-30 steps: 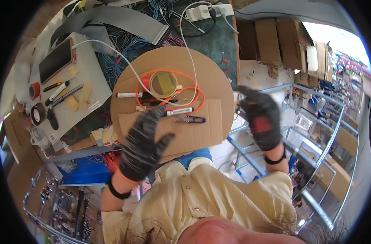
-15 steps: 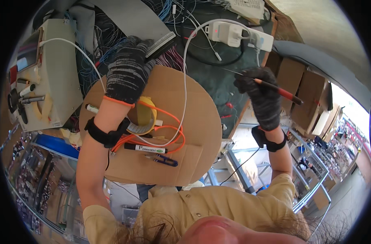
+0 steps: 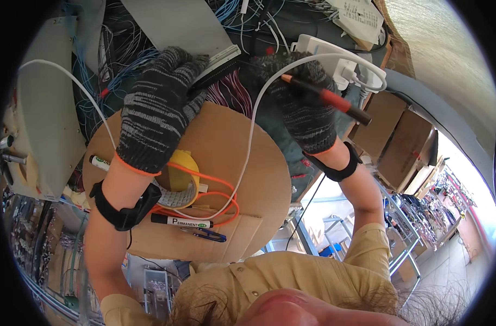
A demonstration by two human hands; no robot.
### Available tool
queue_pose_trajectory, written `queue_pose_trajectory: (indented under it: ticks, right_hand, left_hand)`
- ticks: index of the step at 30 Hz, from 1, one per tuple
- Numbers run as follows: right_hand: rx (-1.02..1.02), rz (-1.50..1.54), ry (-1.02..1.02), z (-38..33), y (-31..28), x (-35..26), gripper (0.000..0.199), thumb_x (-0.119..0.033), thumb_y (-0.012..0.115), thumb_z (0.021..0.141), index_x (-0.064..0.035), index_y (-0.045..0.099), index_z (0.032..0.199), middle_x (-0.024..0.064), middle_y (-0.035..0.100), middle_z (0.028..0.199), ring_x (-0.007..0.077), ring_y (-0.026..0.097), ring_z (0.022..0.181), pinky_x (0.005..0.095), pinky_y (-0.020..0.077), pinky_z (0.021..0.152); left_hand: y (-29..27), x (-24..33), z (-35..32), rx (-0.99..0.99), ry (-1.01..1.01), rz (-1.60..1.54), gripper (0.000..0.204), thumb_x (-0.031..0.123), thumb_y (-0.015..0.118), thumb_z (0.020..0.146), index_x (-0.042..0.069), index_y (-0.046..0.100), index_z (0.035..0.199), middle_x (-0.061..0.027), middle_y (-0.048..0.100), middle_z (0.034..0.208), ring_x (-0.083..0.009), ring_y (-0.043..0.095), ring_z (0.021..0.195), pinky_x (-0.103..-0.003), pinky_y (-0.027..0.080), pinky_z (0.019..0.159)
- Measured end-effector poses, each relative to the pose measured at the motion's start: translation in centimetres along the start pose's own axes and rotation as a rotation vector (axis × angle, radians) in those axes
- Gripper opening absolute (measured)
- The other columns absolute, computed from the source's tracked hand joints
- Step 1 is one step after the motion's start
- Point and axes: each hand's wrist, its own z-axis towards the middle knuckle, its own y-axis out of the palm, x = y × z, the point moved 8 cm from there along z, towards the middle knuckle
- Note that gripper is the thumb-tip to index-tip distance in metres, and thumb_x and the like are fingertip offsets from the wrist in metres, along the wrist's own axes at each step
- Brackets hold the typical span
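Observation:
My left hand (image 3: 155, 103), in a dark striped knit glove, is closed on a long connector strip (image 3: 220, 58). A wide flat grey cable (image 3: 174, 27) runs from the strip, and a bunch of pink-purple wires (image 3: 232, 93) lies just below it. To the right, my right hand (image 3: 307, 106), gloved alike, grips a slim pen-like tool (image 3: 335, 100) with a red and black handle. The tool's thin metal end, seen half a second ago, is hidden or blurred at the fingers. A gap separates the right fingers from the connector strip.
Round cardboard (image 3: 259, 163) beneath my forearms carries a yellow tape roll (image 3: 191, 165), an orange cord (image 3: 231, 194), a marker (image 3: 182, 221) and blue-handled snips (image 3: 211, 234). A white cable (image 3: 251, 127) loops between my hands. A power strip (image 3: 324, 49) stands behind, a grey machine case (image 3: 44, 108) left.
My right hand has moved left and away from me with the tool, coming closer to the connector strip. My left hand keeps its hold; the whole view has shifted slightly.

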Motion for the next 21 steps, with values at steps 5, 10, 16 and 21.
queue_pose_trajectory:
  ticks: [5,10,16,21]
  right_hand:
    - [0.006,0.036,-0.046,0.0,1.0,0.3,0.037,0.002,0.055,0.091,-0.0022,0.062,0.127,0.0137,0.062,0.126,0.0283,0.060,0.120,0.0381,0.0508,0.103]
    - [-0.141,-0.356,-0.261,-1.1,2.9,0.3,0.035,-0.001,0.050,0.097,0.0010,0.058,0.131,0.0139,0.059,0.131,0.0252,0.057,0.124,0.0357,0.0478,0.109]
    - [-0.240,-0.917,-0.400,-1.8,3.7,0.8,0.043,-0.003,0.043,0.104,0.0012,0.044,0.147,0.0132,0.055,0.141,0.0223,0.053,0.131,0.0324,0.0455,0.112]
    - [0.290,-2.835,-0.884,-1.8,4.6,1.6,0.039,-0.009,0.050,0.101,-0.0077,0.056,0.139,0.0093,0.061,0.134,0.0246,0.063,0.111,0.0347,0.0506,0.099]
  left_hand:
    - [0.4,-1.1,0.2,-0.051,-0.098,-0.252,0.047,0.012,0.078,0.079,0.008,0.071,0.125,-0.0177,0.067,0.122,-0.0348,0.064,0.112,-0.042,0.054,0.098]
    - [0.5,-2.5,0.1,0.010,-0.178,-0.558,0.049,0.012,0.080,0.078,0.010,0.071,0.126,-0.0182,0.066,0.123,-0.0351,0.064,0.113,-0.042,0.054,0.098]
    - [0.4,-1.8,0.2,-0.122,-0.091,-0.210,0.049,0.008,0.081,0.077,0.009,0.072,0.125,-0.0179,0.066,0.125,-0.0346,0.064,0.115,-0.041,0.054,0.098]
    - [0.7,-1.4,0.8,-0.094,-0.027,-0.178,0.050,0.008,0.081,0.076,0.009,0.072,0.125,-0.0175,0.067,0.123,-0.0349,0.064,0.115,-0.041,0.053,0.099]
